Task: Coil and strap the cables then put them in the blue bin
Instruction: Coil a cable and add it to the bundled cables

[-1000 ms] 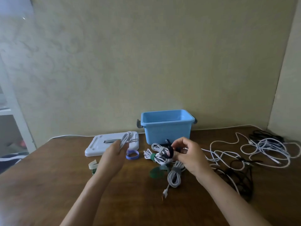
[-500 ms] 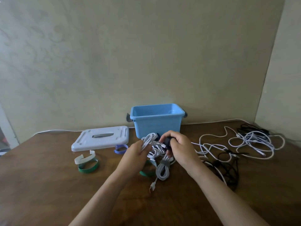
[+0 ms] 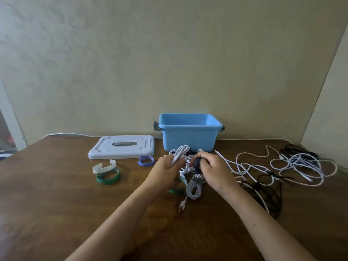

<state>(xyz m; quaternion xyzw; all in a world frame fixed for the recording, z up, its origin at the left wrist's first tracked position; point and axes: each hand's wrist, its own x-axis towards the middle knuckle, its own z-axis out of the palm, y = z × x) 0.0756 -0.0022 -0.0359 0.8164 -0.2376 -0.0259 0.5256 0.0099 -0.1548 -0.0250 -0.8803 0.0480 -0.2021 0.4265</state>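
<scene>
My left hand (image 3: 165, 169) grips a coiled white cable (image 3: 179, 152) just in front of the open blue bin (image 3: 189, 137). Close beside it, my right hand (image 3: 212, 169) pinches a dark strap (image 3: 196, 163) next to the coil. Under my hands lies a strapped grey-white cable bundle (image 3: 194, 186) with its plug end toward me, and more white coils sit partly hidden behind my fingers. Loose white cables (image 3: 297, 166) and a black cable (image 3: 269, 191) sprawl on the table to the right.
The bin's white lid (image 3: 122, 148) lies flat left of the bin. A white strap (image 3: 104, 166), a green strap (image 3: 108, 178) and a purple strap (image 3: 146, 161) lie on the wooden table near the lid. A wall runs right behind the bin.
My left hand carried the white coil from near the lid rightward to meet my right hand, which still holds the dark strap. The view shifted slightly left.
</scene>
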